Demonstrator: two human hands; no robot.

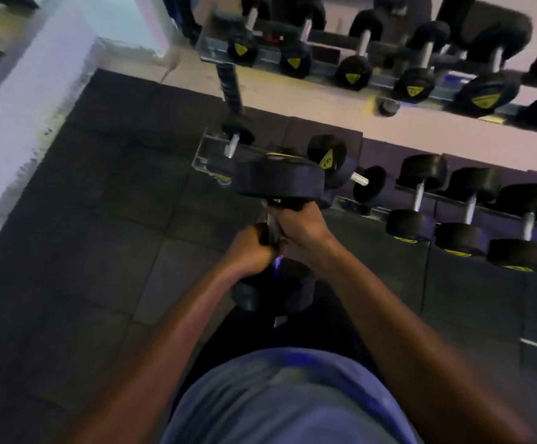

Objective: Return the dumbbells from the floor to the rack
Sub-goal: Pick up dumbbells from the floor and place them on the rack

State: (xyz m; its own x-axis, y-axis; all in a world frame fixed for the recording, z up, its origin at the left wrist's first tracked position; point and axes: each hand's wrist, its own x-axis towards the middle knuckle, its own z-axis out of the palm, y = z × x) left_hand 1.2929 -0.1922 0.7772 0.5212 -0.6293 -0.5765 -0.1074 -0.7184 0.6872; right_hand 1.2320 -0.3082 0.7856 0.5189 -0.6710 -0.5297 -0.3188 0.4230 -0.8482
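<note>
Both hands, left (pixel 254 251) and right (pixel 296 221), fingers wrapped round its handle, carry a dumbbell (pixel 276 229) off the floor toward the crowded lower rack (pixel 369 213), where a slip could strike stored weights.

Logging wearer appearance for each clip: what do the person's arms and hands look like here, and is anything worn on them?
Both arms are bare from the hands up to the frame's lower edge: no sleeves, gloves or wraps show. The left hand and right hand carry no visible rings, watch or wristband, though motion blur could hide something small. The only clothing in view is a blue-grey shirt on the torso.
</note>
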